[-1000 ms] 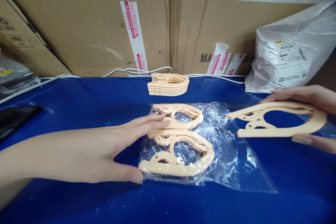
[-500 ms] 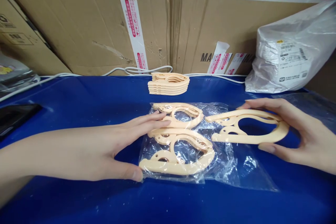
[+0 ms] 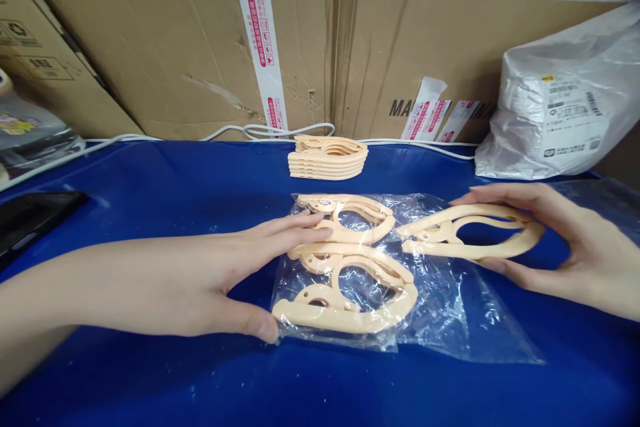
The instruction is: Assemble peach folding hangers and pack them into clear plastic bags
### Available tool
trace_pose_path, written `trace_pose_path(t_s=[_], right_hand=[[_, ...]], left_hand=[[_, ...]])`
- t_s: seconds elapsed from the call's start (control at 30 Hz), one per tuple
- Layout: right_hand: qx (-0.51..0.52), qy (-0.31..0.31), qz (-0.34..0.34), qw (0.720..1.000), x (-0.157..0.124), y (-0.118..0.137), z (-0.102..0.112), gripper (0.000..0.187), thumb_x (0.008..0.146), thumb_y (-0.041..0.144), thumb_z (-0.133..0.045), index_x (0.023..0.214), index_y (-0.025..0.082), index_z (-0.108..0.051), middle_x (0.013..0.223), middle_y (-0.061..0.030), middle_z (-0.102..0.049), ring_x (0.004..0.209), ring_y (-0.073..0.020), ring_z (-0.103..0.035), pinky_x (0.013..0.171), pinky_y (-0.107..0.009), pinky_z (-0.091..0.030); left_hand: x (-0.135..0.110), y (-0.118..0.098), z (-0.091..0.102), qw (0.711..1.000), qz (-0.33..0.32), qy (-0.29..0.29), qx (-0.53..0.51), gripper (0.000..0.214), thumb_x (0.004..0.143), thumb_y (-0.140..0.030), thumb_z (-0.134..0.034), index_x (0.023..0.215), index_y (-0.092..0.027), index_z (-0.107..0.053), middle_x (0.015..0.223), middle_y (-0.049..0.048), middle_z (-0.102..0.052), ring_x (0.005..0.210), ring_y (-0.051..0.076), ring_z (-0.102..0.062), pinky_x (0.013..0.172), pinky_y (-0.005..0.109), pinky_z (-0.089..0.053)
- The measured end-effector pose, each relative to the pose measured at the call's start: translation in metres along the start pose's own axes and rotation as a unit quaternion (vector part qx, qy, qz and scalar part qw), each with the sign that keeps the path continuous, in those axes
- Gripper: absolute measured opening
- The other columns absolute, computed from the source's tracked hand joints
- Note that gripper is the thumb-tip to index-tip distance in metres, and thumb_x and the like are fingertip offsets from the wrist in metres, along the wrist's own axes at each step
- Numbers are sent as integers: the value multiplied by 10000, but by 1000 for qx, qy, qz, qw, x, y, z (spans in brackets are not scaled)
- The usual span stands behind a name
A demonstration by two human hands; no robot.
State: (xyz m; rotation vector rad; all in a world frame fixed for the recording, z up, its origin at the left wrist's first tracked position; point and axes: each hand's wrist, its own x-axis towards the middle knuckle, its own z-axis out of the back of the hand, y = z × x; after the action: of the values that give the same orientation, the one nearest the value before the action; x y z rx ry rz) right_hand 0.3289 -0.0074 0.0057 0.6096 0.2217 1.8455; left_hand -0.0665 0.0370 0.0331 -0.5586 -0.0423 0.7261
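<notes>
My right hand (image 3: 570, 257) grips the curved end of a cream plastic folding clothes hanger (image 3: 493, 251), thumb below and fingers above. The hanger is folded, its narrow end pointing left over the edge of a clear plastic bag (image 3: 470, 310). Inside the bag lie folded hangers of the same kind: one nearer me (image 3: 345, 320) and one farther back (image 3: 370, 235). My left hand (image 3: 215, 280) rests at the bag's left side, fingers spread, fingertips on the farther hanger and thumb by the nearer one's end.
A neat stack of folded hangers (image 3: 327, 167) stands farther back on the blue table surface (image 3: 200, 380). Behind it run a white cable (image 3: 225, 130) and large cardboard boxes (image 3: 190, 47). A white plastic parcel (image 3: 545, 113) sits at right, a black phone-like object (image 3: 35, 220) at left.
The hanger in my right hand has tilted and its two arms look closer together. My left hand stays on the bag. The whole view has shifted slightly.
</notes>
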Motion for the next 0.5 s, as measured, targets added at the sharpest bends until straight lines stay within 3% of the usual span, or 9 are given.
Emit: trace_pose_path(t_s=[0.13,0.3,0.5], right_hand=[[29,1,-24,999,-4,-3,-4,545,744,492,-743,1231,515,-500,1271,-1,-628,1150,-312,-620,997,-455,-516],[72,20,-36,997,-2,3,-11,552,731,473,-755,1229,489,-519,1305,-4,-624,1168,-330,-617,1008,-469,-521],[160,34,-113,980,1,-1,1,435,778,504,-715,1177,468,-545,1164,-55,-664,942,-297,-719,751,-387,-626]], left_hand=[[2,3,0,997,3,83,1,867,857,-555,-672,1527,-519,-122,1640,-88,-134,1485,322,-198,1179,495,-277],[4,2,1,996,9,88,3,880,853,-558,-676,1540,-488,-131,1648,-65,-101,1487,349,-172,1182,516,-252],[0,5,0,996,8,91,8,882,850,-576,-669,1532,-516,-112,1646,-94,-70,1491,337,-157,1184,513,-245]])
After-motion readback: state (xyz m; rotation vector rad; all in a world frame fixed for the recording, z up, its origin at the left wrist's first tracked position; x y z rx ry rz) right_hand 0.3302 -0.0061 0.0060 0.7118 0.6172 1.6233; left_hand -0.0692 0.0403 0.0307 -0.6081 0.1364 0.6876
